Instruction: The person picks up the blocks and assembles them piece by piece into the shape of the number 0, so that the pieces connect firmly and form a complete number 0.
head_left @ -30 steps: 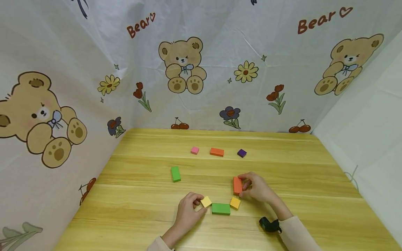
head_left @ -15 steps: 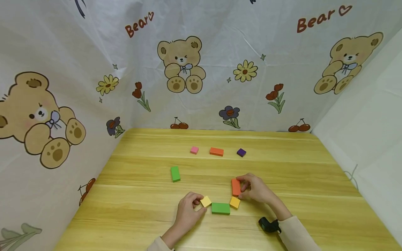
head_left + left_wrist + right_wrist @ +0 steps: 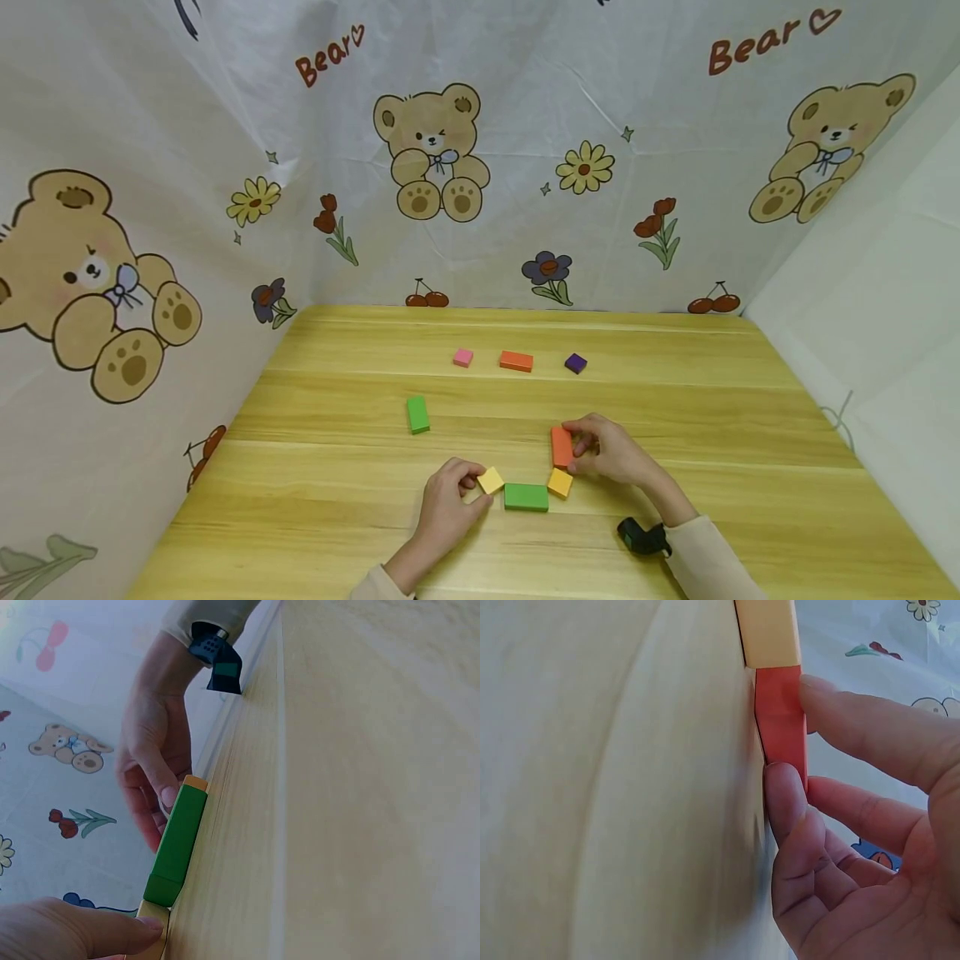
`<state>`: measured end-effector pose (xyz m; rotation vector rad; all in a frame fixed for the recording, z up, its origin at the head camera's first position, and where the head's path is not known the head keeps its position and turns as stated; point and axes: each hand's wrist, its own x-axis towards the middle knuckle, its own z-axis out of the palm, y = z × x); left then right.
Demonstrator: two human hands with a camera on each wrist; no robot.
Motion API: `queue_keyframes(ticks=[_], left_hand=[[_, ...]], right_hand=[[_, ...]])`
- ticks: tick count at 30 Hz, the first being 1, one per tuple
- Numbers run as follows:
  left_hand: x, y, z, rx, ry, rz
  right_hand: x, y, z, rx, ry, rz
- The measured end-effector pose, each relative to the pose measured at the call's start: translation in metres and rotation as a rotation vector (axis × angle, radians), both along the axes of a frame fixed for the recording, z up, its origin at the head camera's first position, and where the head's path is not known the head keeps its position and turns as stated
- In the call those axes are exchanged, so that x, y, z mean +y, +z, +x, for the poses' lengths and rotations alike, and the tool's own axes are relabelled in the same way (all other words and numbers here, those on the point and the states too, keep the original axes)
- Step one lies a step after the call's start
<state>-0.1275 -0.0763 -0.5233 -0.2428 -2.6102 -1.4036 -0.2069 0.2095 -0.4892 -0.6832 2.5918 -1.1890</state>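
In the head view a short row of blocks lies on the wooden table. My left hand [image 3: 447, 504] pinches a pale yellow square block [image 3: 491, 481] between thumb and fingers at the row's left end. Beside it lies a green rectangular block [image 3: 526, 497], followed by an orange-yellow square block [image 3: 560, 483], turned at an angle. My right hand [image 3: 611, 450] holds an orange-red rectangular block [image 3: 562, 447] by its ends, thumb at the near end. In the right wrist view that red block [image 3: 784, 712] meets the orange-yellow block [image 3: 769, 634] end to end.
Farther back lie a pink block [image 3: 463, 357], another orange-red block [image 3: 517, 361] and a dark purple block [image 3: 576, 363]. A second green block [image 3: 417, 415] sits to the left. A black wrist device [image 3: 642, 537] is by the right sleeve. Bear-printed cloth [image 3: 480, 250] walls the back.
My right hand has slid the orange-red block slightly left and nearer, up against the orange-yellow block. The left hand stays on the pale yellow block. The head view has shifted slightly.
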Motion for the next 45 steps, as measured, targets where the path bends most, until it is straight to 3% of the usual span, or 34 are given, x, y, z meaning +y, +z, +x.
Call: queue_keyframes(ticks=[13,18,26,33,45], left_hand=[[-0.001,-0.001,0.000,0.003,-0.006,-0.001],[0.000,-0.001,0.001,0.012,-0.007,-0.002],[0.000,-0.002,0.000,0.017,-0.012,0.000],[0.000,-0.001,0.000,0.019,-0.012,0.009],[0.001,-0.002,0.000,0.015,0.001,0.013]], right_hand=[[0.000,-0.001,0.004,0.053,0.013,-0.015],[0.000,-0.005,0.011,0.157,-0.076,-0.010],[-0.007,-0.011,0.039,0.357,-0.181,-0.004],[-0.011,-0.026,0.055,0.310,-0.216,-0.037],[-0.016,-0.037,0.057,0.350,-0.232,-0.010]])
